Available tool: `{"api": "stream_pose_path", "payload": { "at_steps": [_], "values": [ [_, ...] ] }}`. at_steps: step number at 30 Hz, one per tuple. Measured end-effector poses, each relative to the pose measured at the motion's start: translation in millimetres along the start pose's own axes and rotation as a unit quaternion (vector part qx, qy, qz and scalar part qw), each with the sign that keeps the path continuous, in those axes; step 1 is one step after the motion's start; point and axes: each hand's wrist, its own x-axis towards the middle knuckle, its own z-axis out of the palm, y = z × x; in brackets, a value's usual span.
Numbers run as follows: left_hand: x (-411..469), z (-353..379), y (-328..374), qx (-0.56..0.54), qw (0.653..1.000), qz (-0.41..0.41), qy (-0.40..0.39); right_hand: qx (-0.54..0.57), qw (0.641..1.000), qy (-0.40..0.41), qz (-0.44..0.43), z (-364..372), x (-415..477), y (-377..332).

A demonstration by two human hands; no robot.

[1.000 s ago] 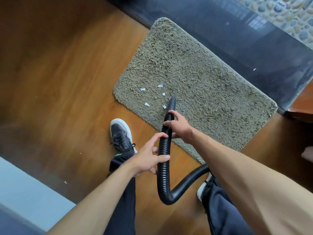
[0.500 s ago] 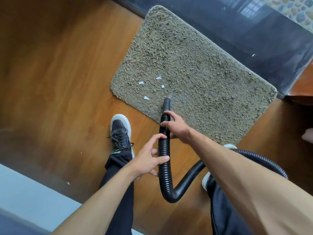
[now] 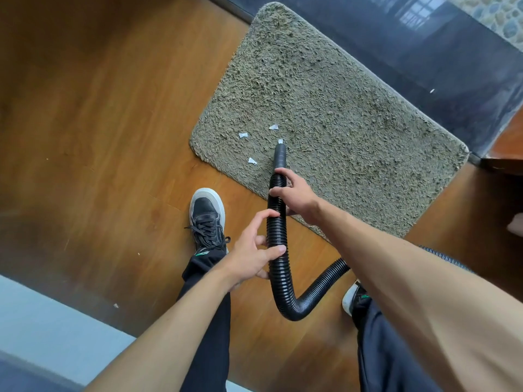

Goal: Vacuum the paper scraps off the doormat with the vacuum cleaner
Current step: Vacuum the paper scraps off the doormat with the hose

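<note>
Our right hand (image 3: pixel 294 193) grips the ribbed black hose (image 3: pixel 278 250) just behind the nozzle (image 3: pixel 280 155), with the fingers curled round it. Our left hand (image 3: pixel 252 256) holds the hose lower down, pinched between thumb and forefinger. The nozzle tip is on the mat (image 3: pixel 339 123), touching one scrap (image 3: pixel 280 141). Three more scraps (image 3: pixel 242 135) lie near it on the mat's left corner. The mat lies on the wood floor (image 3: pixel 99 137), and our left shoe (image 3: pixel 208 219) is near its edge.
</note>
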Motion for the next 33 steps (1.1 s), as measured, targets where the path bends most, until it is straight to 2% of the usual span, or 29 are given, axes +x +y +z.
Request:
{"api": "stream_pose_path", "payload": {
  "at_steps": [23,33],
  "values": [
    [15.4,-30.9,24.2,-0.015,1.000,0.009,0.002,-0.048,0.999,-0.020,-0.013,9.5,30.9,-36.8],
    [-2.9,-42.2,8.4,-0.059,0.998,-0.005,0.027,-0.138,0.988,-0.052,-0.040,46.3,33.3,-38.5]
  ]
}}
